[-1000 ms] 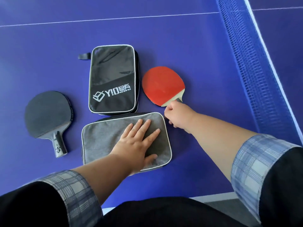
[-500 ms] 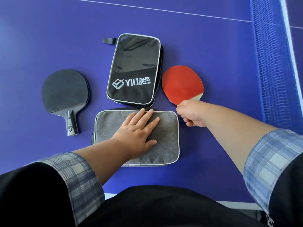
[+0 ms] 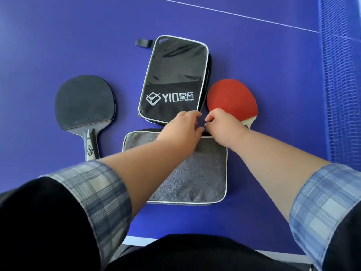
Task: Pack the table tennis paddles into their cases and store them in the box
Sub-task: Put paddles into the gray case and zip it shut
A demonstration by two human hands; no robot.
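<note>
A grey fabric case [image 3: 187, 177] lies flat near the table's front edge. Both hands meet at its far right corner: my left hand [image 3: 181, 130] rests on the case's far edge, and my right hand [image 3: 224, 126] pinches something small there, apparently the zipper pull. Behind it lies a black case [image 3: 173, 75] with white lettering. A red paddle [image 3: 231, 99] sits to the right of the black case, its handle hidden behind my right hand. A black paddle [image 3: 84, 102] lies on the left, handle toward me.
Everything rests on a blue table tennis table [image 3: 58, 36]. The blue net [image 3: 340, 85] runs along the right side. A black strap loop [image 3: 143, 43] sticks out from the black case's far left corner. No box is in view.
My left hand slid from flat on the middle of the grey case to its far right corner. My right hand moved left from the red paddle's handle to that same corner.
</note>
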